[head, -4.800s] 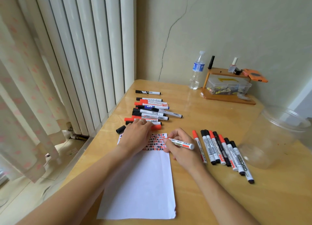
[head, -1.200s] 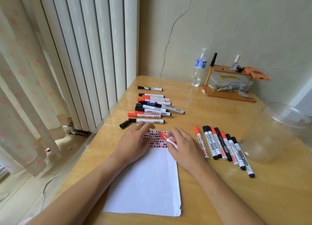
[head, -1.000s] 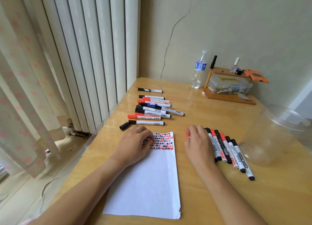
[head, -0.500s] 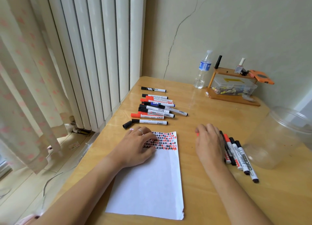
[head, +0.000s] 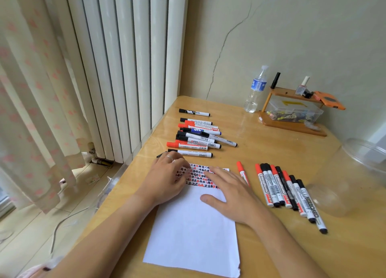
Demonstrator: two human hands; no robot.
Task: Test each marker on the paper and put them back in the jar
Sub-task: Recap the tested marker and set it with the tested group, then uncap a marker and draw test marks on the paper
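Note:
A white sheet of paper (head: 194, 231) lies on the wooden table, its top strip filled with red and black marks. My left hand (head: 165, 177) rests on the paper's upper left corner, fingers loosely bent. My right hand (head: 231, 194) lies flat and empty over the paper's upper right part. A red-capped marker (head: 242, 172) lies just right of it. Further right is a row of several red and black markers (head: 288, 192). A second group of markers (head: 198, 135) lies beyond the paper. The clear plastic jar (head: 353, 177) lies on its side at the right.
A water bottle (head: 255, 90) and a small wooden shelf (head: 292, 123) with a clear box stand at the back against the wall. A radiator (head: 125, 69) and a curtain (head: 31, 90) are to the left of the table's edge (head: 125, 173).
My right hand laid the red marker down beside the right-hand row and moved back left onto the paper, empty. My left hand stayed on the paper.

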